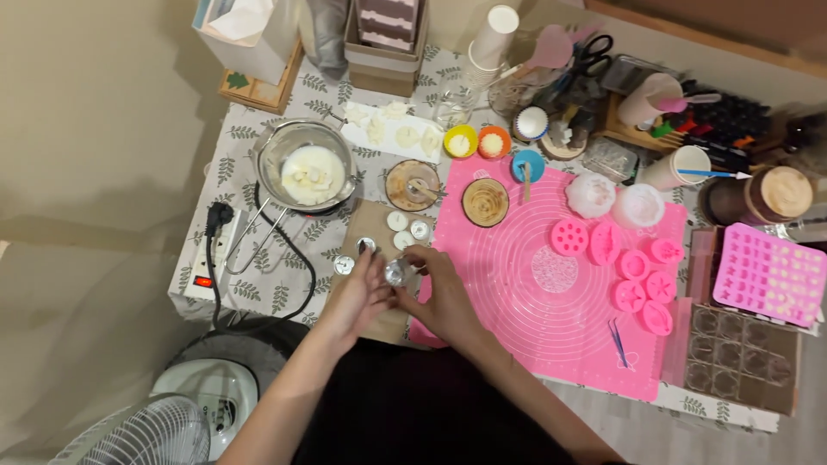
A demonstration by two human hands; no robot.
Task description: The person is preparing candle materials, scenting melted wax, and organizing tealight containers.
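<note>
- Both hands meeting near the desk's front edge: left hand [360, 293] and right hand [441, 288] pinching a small metal tealight cup [395, 273] between fingertips, above the brown board [372, 226].
- More tealight cups [407, 228] sitting on that board.
- Steel pot of white wax [307, 165] toward the back-left corner.
- Pink silicone mat [551, 301] just right, loaded with pink molds [633, 263].

my mat [551, 327] is hot pink with white circle lines, moulds [633, 267] same pink, tablecloth [284, 284] white with grey-green leaf print, little bowls yellow [460, 141], orange [494, 143] and blue [527, 165], silver tealight cup [395, 273] in my fingers
</note>
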